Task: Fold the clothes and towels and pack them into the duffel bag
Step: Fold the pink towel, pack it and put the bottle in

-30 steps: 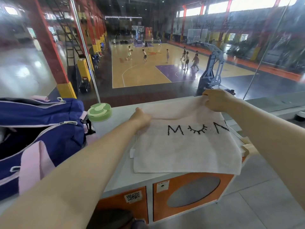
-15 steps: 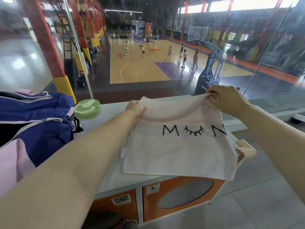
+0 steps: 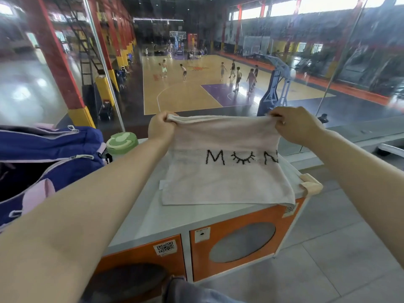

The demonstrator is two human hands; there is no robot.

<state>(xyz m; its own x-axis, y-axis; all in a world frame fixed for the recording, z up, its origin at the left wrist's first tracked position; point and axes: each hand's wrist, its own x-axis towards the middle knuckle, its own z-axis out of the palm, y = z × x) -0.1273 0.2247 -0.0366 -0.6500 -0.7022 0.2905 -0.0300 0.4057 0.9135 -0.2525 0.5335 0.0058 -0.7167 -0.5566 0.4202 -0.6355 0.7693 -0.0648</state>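
A pale pink towel [image 3: 227, 180] with black stitched letters is half raised off the grey cabinet top [image 3: 142, 213]. My left hand [image 3: 160, 127] pinches its far left corner and my right hand [image 3: 297, 124] pinches its far right corner, both lifted above the surface. The towel's near edge still rests on the cabinet and overhangs the front right. A blue duffel bag [image 3: 43, 154] with pink trim stands open at the left on the same surface.
A green-lidded bottle [image 3: 121, 143] stands between the bag and my left forearm. A beige corner guard [image 3: 310, 184] caps the cabinet's right corner. Orange locker doors [image 3: 240, 243] face me below. A glass wall directly behind the cabinet overlooks a basketball court.
Both hands have lifted the towel's far edge up off the cabinet top; a second ago it lay flat with my hands resting on its far corners.
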